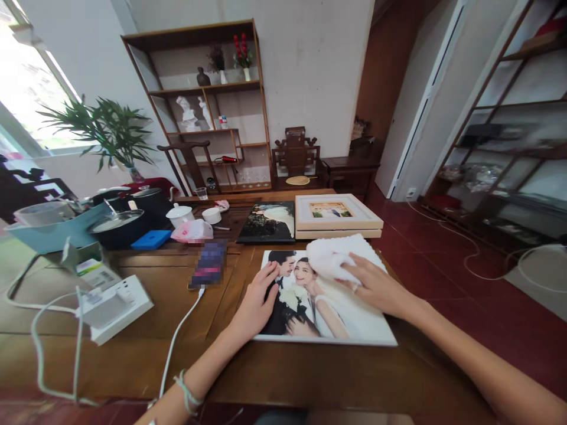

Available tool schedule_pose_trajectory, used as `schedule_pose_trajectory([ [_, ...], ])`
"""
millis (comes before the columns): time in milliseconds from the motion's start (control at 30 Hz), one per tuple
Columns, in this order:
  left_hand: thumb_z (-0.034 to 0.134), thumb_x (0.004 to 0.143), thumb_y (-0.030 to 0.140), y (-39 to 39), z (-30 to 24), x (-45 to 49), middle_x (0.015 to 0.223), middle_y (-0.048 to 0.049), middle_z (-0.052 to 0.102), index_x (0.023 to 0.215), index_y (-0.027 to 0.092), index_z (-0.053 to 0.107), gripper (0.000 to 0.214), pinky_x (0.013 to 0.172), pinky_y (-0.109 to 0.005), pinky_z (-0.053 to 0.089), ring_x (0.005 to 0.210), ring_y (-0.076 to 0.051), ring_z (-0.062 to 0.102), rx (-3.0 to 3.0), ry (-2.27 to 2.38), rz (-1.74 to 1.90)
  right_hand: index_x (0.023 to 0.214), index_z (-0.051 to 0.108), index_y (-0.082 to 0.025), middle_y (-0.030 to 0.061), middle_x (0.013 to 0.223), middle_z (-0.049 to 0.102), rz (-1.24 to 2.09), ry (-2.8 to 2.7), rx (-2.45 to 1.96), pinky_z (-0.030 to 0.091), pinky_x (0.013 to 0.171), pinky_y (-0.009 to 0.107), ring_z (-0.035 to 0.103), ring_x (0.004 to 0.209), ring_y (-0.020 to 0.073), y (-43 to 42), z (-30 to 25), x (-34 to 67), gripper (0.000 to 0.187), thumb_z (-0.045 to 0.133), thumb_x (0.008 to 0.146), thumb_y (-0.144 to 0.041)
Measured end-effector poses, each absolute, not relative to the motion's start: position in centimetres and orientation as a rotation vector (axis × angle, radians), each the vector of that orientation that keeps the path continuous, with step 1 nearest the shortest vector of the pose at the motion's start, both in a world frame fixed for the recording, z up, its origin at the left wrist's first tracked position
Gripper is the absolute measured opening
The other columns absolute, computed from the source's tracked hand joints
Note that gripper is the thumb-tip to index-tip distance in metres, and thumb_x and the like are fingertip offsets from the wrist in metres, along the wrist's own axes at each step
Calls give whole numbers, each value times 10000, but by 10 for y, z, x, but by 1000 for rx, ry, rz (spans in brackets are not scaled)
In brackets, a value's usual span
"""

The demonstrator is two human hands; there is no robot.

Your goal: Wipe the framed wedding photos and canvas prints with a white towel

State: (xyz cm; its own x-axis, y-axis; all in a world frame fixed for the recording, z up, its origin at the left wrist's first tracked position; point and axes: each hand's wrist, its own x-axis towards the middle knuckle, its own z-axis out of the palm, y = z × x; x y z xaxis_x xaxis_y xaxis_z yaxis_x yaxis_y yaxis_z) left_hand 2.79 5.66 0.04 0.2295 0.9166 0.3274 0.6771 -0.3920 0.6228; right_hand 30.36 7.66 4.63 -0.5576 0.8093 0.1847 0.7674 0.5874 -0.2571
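Note:
A large wedding photo panel (345,313) lies flat on the wooden table (186,307) in front of me. My left hand (256,304) rests flat on the panel's left edge, fingers stretched out. My right hand (376,286) presses a white cloth (330,260) onto the upper right part of the picture, fingers curled over the cloth.
Behind the panel lie a dark photo print (268,222) and two stacked framed pictures (336,215). A phone (209,265) with a white cable, a white power strip (113,304), pots (119,227), cups and a blue tub (53,227) crowd the table's left. Shelves and chairs stand behind.

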Motion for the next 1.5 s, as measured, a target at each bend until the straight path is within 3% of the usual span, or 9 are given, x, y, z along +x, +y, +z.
schedule_pose_trajectory([
  [100,374,888,221,56,1,28,1398,-99,423,1264,186,476,391,1088,-464,261,1324,-205,332,2151,1480,934,1181,556,-213,85,1285,532,189,-2469,-1312,326,1017,489,386,1255,288,93,42,301,366,377,863,-237],
  [267,338,904,226,58,-1,29,1397,-102,422,1267,163,476,394,1096,-451,255,1320,-204,338,2108,1486,955,1030,606,-140,142,1367,436,82,-2571,-1199,198,1082,507,268,1321,268,49,35,292,403,425,677,-72],
  [433,341,905,222,58,-4,29,1391,-96,431,1263,174,482,388,1093,-449,266,1317,-207,342,2112,1475,968,898,616,-200,78,1382,428,103,-2668,-850,215,1071,552,205,1339,296,-18,25,289,397,457,562,-61],
  [567,302,905,180,59,-7,26,1407,-91,405,1277,188,462,405,1101,-446,251,1326,-194,324,2149,1410,977,928,620,-222,55,1365,453,118,-2679,-665,247,1066,539,244,1327,299,-30,22,289,374,489,604,-87],
  [700,271,913,174,60,-8,23,1420,-91,381,1296,190,433,416,1113,-443,225,1331,-184,310,2166,1387,969,1061,609,-214,77,1414,380,232,-2648,-1007,330,1023,512,299,1305,297,-4,34,294,435,477,663,-100],
  [967,281,903,176,60,-7,24,1423,-103,368,1291,179,416,411,1106,-468,229,1329,-195,310,2164,1435,917,1137,580,-229,72,1239,573,53,-2453,-1193,362,996,467,491,1167,263,90,37,300,380,389,816,-160],
  [1200,279,909,204,59,-5,26,1418,-107,372,1288,169,405,401,1115,-448,216,1332,-182,306,2157,1469,898,992,631,-173,117,1324,494,81,-2564,-1120,218,1070,524,289,1312,272,42,33,291,450,437,602,-58],
  [1333,302,905,205,59,-5,27,1416,-101,379,1281,185,412,392,1111,-448,224,1328,-185,313,2174,1453,916,1025,620,-187,68,1397,407,216,-2739,-890,165,1077,567,175,1349,289,-10,39,292,535,442,538,-55],
  [1500,323,901,215,58,-3,28,1411,-106,390,1281,179,417,393,1104,-457,235,1326,-199,317,2179,1454,906,959,632,-197,69,1421,366,362,-2797,-935,238,1066,526,224,1334,290,-19,51,297,426,463,589,-69],
])
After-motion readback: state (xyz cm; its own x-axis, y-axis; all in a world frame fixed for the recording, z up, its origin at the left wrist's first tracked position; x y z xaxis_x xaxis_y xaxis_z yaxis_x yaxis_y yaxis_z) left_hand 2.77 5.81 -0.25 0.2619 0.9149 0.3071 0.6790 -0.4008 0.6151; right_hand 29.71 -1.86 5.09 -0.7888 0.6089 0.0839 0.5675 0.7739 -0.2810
